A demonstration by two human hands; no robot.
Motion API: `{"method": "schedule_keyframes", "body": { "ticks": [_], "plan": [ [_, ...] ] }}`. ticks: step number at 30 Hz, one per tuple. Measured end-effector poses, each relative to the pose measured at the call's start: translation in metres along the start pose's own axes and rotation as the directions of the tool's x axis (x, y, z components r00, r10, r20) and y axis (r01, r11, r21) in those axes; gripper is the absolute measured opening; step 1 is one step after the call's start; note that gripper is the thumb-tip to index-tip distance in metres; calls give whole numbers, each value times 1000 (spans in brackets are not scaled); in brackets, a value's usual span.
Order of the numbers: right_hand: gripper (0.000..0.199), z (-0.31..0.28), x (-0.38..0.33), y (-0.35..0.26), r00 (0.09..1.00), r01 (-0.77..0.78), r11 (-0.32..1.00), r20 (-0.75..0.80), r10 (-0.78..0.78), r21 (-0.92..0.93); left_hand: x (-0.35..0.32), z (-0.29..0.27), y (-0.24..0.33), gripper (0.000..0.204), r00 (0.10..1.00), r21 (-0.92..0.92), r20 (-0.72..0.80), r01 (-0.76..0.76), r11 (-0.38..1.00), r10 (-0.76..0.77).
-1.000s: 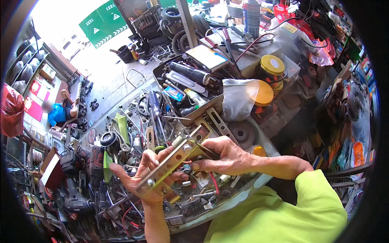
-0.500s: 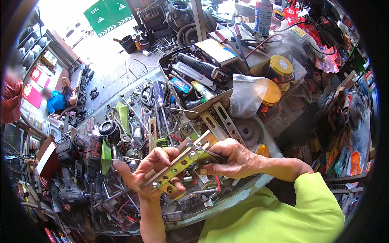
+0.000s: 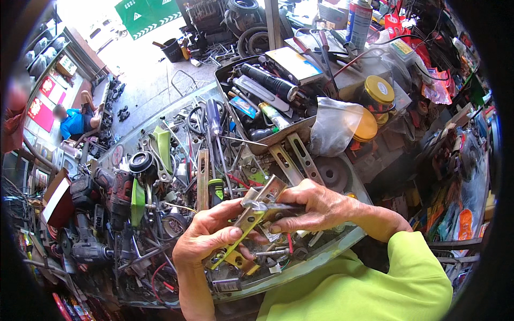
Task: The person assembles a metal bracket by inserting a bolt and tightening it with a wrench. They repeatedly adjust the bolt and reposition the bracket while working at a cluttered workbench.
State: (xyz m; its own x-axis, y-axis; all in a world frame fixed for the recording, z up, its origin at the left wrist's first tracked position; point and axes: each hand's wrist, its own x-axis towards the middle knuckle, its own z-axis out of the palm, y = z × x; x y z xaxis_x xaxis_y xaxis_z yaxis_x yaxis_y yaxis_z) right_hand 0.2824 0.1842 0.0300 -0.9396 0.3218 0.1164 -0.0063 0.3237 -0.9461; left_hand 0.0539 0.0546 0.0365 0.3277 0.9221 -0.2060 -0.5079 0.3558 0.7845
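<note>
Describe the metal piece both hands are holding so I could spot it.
Look at the cluttered workbench, near its front edge. There the left hand and right hand grip a long brass-coloured metal plate, tilted, with holes in it, raised above the clutter.

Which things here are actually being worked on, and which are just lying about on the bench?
In hand:
left hand gripping the brass-coloured metal plate
right hand on its upper end

Lying about:
clear plastic bag
yellow-lidded jar
red drill
tool tray

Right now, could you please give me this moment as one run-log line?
left hand: holds brass plate | right hand: pinches tool on plate | under: cluttered bench
</note>
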Motion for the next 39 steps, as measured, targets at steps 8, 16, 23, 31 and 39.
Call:
{"method": "schedule_keyframes", "body": {
  "ticks": [8,16,23,31,39],
  "plan": [
    [20,-17,-3,-1,929,3,875,-323,-182,-484,4,-7,1,61,996,-67,-77,31,997,-37],
    [29,-19,-5,-6,950,-2,739,-233,-209,-673,3,-6,3,63,998,-10,-50,47,999,-48],
    [30,-26,-7,-4,958,41,721,-179,-226,-692,3,1,4,63,996,55,-36,79,995,-77],
    [37,-16,-9,-8,972,-103,768,-229,-58,-632,5,2,1,59,998,-16,-56,26,1000,-27],
    [43,-8,-9,-12,958,-171,766,-287,-18,-620,5,-1,-1,59,995,-40,-98,8,999,-12]
  ]
}}
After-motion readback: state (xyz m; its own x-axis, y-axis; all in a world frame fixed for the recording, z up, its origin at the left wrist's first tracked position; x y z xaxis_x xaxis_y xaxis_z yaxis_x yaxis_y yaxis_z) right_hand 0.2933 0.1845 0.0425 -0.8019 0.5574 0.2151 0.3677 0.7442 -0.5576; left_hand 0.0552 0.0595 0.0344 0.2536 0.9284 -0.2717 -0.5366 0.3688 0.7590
